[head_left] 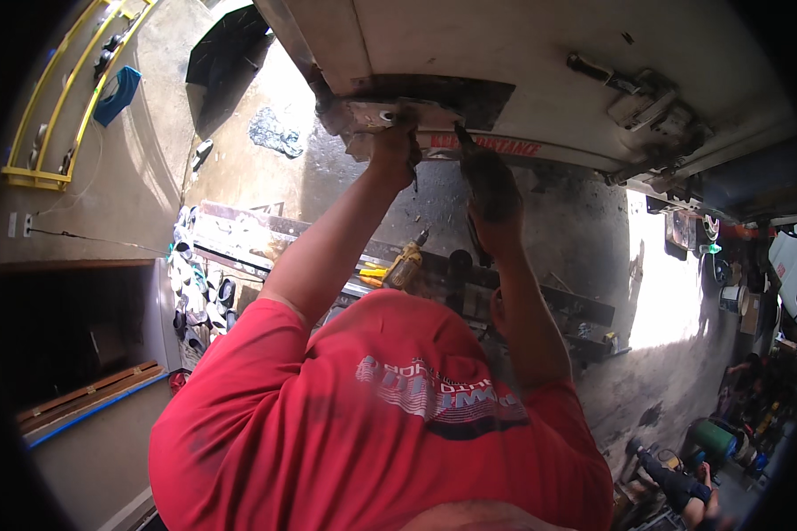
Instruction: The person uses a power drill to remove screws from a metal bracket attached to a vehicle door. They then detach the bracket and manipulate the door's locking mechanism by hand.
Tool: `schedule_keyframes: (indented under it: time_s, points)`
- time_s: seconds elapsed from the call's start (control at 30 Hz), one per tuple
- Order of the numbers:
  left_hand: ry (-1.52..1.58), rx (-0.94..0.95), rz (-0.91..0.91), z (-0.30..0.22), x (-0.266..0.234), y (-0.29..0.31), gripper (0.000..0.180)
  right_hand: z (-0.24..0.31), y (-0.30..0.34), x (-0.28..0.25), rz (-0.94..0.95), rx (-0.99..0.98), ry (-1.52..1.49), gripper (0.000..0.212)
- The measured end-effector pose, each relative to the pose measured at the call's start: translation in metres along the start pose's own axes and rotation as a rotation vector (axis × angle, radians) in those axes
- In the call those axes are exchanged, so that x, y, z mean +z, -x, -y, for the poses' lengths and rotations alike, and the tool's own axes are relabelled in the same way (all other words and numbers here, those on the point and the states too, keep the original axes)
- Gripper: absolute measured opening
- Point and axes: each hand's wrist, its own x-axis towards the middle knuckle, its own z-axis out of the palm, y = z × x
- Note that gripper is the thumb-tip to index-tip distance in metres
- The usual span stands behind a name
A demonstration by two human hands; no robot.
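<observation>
Both my arms reach forward to the lower edge of a pale panel (487, 53) with a light metal plate (363, 115) and a strip with red lettering. My left hand (397, 152) is closed against the plate; a thin dark piece hangs below its fingers, too small to name. My right hand (503, 228) grips a dark drill-shaped tool (491, 181). Its narrow tip points at the plate's right end, and shadow hides much of its shape. Below my hands, a yellow power drill (405, 267) rests near a long metal beam (257, 226), beside a yellow-handled tool (372, 271).
A latch-like metal fitting (651, 102) is on the panel at right. Several shoes (205, 301) line the left wall, below a yellow rack (75, 97). A crumpled plastic sheet (276, 133) lies on the floor. Another person (682, 482) is at the lower right, near a green cylinder (715, 441).
</observation>
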Motion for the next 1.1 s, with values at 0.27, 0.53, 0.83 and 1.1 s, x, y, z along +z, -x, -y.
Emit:
schedule_keyframes:
  time_s: [0.27,0.53,0.83,1.1]
  points:
    - [0.186,-0.151,0.090,0.004,-0.001,0.024,0.031,-0.001,-0.007,0.012,0.051,0.115,-0.164,0.067]
    - [-0.105,-0.228,0.035,0.014,-0.049,0.043,0.030,0.007,0.039,-0.002,0.300,0.065,0.233,0.055]
    - [-0.532,-0.332,0.158,-0.055,-0.137,0.081,0.027,0.058,0.078,-0.050,0.618,-0.098,0.045,0.061]
    - [-1.192,0.273,-0.066,-0.088,-0.169,0.112,0.022,0.084,0.101,-0.061,0.593,0.090,-0.237,0.068]
